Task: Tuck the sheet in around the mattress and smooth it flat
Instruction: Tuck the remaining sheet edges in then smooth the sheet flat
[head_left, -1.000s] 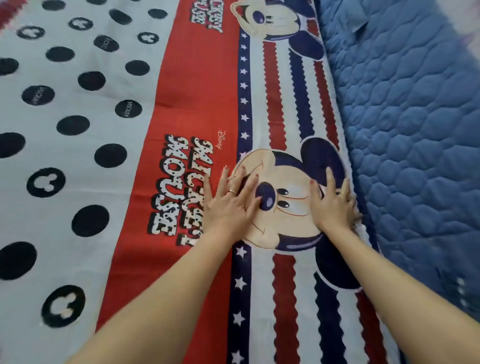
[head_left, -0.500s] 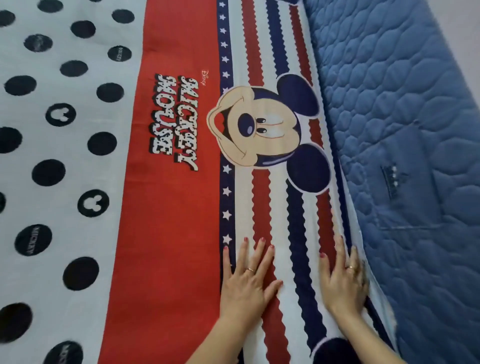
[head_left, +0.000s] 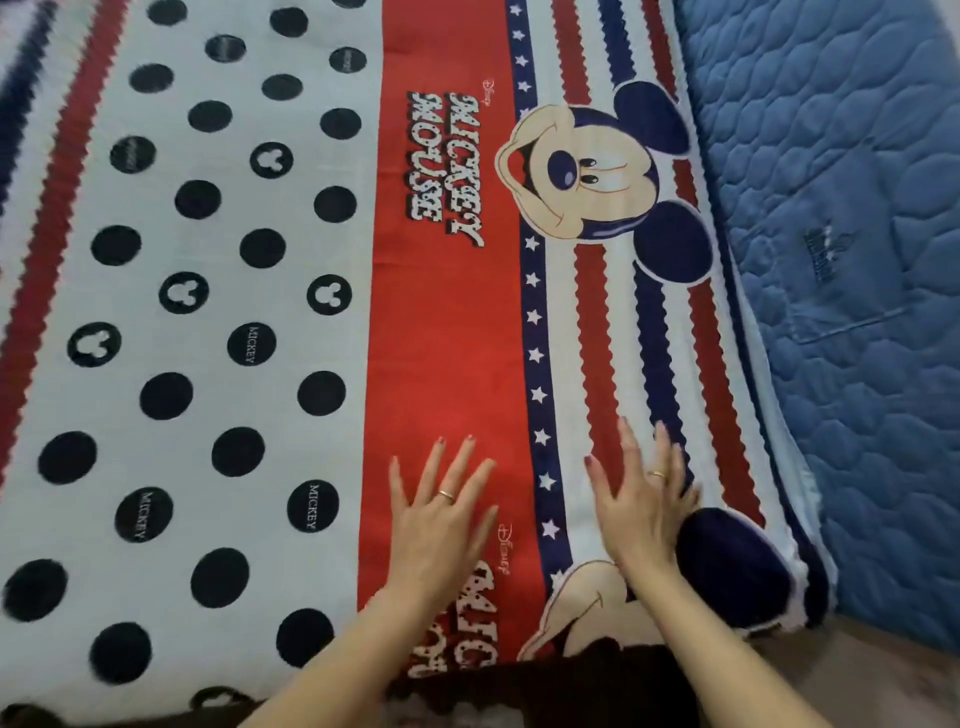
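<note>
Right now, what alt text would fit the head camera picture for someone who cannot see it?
Two bare hands, left hand and right hand, lie flat with fingers spread on a cartoon-mouse sheet with red, white and navy stripes and dots. A blue quilted mattress shows uncovered along its right edge.

flat sheet (head_left: 234, 312) open ahead of both hands, blue quilted mattress (head_left: 857, 260) walling the right edge

Blue quilted mattress pad (head_left: 841, 218), hexagon stitching, dark logo patch; strip of tan floor (head_left: 883, 670) at lower right.
</note>
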